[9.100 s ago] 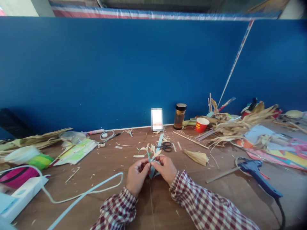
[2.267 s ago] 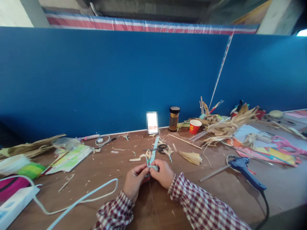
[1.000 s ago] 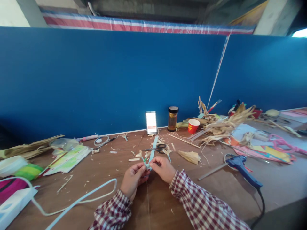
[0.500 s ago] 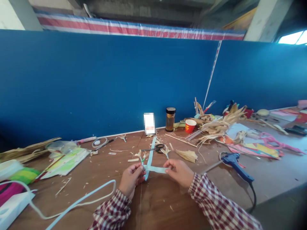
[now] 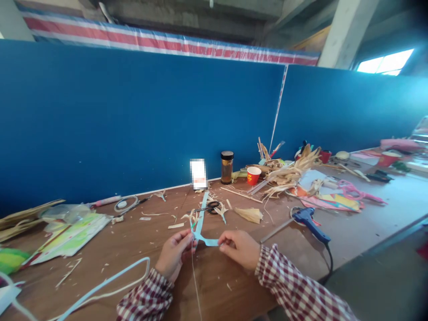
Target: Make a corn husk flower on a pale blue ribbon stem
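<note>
My left hand (image 5: 174,254) is closed, pinching the stem of a small corn-husk flower (image 5: 191,217) with pale petals pointing up. A light blue strip (image 5: 210,242) runs from that stem to my right hand (image 5: 241,250), whose thumb and fingers pinch its other end. The strip bends a little between the hands. Behind it another light blue strip (image 5: 202,212) lies on the table, across black-handled scissors (image 5: 213,206). A second husk flower (image 5: 221,211) rests beside the scissors. A thin thread (image 5: 195,281) hangs below my left hand.
To the right lies a blue glue gun (image 5: 310,224) with its cord. A lidded jar (image 5: 227,167), a red paper cup (image 5: 253,176) and piled dry husks (image 5: 290,171) stand along the blue partition (image 5: 140,111). A white cable (image 5: 110,290) loops at front left.
The view has turned to the right. My hands are slightly nearer each other, and the strip between them, straight and flat before, is now twisted and bent.
</note>
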Action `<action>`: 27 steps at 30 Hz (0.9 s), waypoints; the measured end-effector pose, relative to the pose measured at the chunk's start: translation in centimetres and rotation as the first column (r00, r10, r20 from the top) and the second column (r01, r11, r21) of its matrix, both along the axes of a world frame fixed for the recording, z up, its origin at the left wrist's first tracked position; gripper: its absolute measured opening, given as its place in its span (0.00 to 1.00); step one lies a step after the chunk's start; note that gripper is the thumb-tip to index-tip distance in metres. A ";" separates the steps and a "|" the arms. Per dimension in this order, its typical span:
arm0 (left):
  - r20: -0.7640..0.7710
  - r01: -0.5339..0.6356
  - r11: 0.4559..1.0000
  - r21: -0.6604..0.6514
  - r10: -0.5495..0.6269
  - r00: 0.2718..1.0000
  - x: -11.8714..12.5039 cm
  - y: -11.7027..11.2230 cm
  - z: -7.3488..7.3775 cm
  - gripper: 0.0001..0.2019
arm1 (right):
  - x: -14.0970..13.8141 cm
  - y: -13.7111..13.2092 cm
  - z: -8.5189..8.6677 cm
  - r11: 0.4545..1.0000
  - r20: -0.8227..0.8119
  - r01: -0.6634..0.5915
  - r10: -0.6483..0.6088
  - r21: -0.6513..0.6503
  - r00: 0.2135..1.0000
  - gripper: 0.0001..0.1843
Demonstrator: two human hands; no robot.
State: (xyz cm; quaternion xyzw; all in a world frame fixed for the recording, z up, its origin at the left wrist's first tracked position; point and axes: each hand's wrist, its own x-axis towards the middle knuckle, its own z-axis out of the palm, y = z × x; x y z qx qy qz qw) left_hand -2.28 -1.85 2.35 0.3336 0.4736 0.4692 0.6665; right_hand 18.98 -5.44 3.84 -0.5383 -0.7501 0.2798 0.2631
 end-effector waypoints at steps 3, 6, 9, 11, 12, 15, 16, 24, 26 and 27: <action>0.006 0.025 1.000 0.002 -0.025 1.000 0.0 -0.1 0.0 0.07 | -1.7 0.5 0.2 0.999 -0.047 0.028 -0.025 0.047 0.999 0.08; 0.019 0.057 0.998 0.009 -0.057 0.998 0.0 0.0 -0.3 0.10 | -3.2 1.5 -0.2 0.995 -0.059 0.053 -0.048 0.088 0.997 0.11; 0.019 0.080 0.997 0.016 -0.080 0.997 0.1 -0.1 -0.5 0.12 | -4.1 2.4 -0.8 0.993 0.022 0.040 -0.042 0.112 0.999 0.13; -0.006 0.091 0.996 0.014 -0.091 0.996 0.2 -0.3 -0.5 0.14 | -4.3 2.8 -1.2 0.993 0.085 0.008 -0.019 0.122 0.996 0.12; -0.025 0.096 0.995 0.015 -0.096 0.995 0.2 -0.4 -0.5 0.14 | -4.3 3.0 -1.4 0.993 0.099 0.000 -0.012 0.121 0.995 0.11; -0.097 0.114 0.993 0.017 -0.111 0.989 0.4 -0.6 -0.5 0.15 | -4.1 3.1 -1.6 0.997 0.058 0.023 -0.027 0.072 0.998 0.10; -0.120 0.122 0.992 0.020 -0.119 0.986 0.4 -0.7 -0.4 0.15 | -3.9 3.0 -1.7 0.999 0.026 0.029 -0.030 0.033 0.999 0.10; -0.202 0.170 0.985 0.021 -0.163 0.966 0.7 -0.8 -0.1 0.16 | -3.5 2.4 -1.3 1.000 0.046 -0.010 0.011 -0.018 0.999 0.08; -0.198 0.150 0.989 0.015 -0.144 0.970 0.8 -0.7 -0.3 0.15 | -3.7 2.4 -1.1 1.000 0.097 -0.007 0.007 0.004 0.995 0.08; -0.193 0.139 0.990 0.015 -0.133 0.972 0.8 -0.6 -0.5 0.15 | -3.7 2.4 -1.0 1.000 0.121 -0.007 0.006 0.012 0.993 0.07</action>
